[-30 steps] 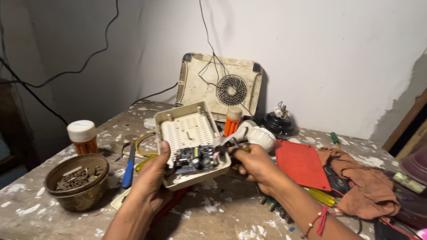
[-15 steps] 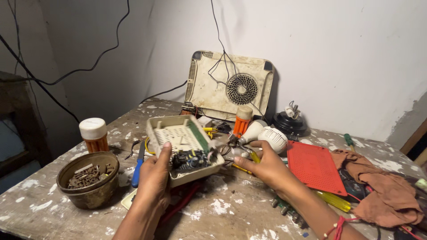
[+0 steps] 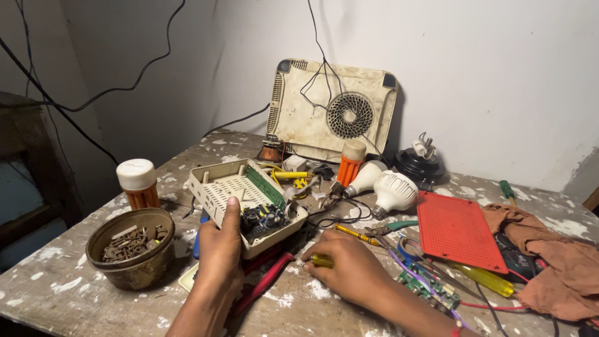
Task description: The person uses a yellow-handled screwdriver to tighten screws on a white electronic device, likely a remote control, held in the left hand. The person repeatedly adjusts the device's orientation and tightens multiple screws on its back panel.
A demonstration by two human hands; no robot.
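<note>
My left hand [image 3: 218,256] grips the near edge of an open cream plastic casing [image 3: 221,187], thumb up along its side. The casing is tilted and rests near the table; a dark circuit board [image 3: 265,218] with small parts sits in its right half. My right hand [image 3: 352,271] lies on the table just right of the casing, fingers curled around a small yellow-handled tool [image 3: 322,261]. Most of that tool is hidden under the hand.
A round tin of rusty screws [image 3: 134,274] and an orange bottle with a white cap [image 3: 138,184] stand at the left. A cream fan-vented appliance base [image 3: 299,106] leans on the wall. White bulbs [image 3: 394,190], a red perforated plate [image 3: 458,231], red-handled pliers [image 3: 265,284] and a brown cloth [image 3: 549,262] crowd the table.
My right hand has left the casing's right side, dropped to the table and closed on the yellow-handled tool. The casing has come lower in my left hand.
</note>
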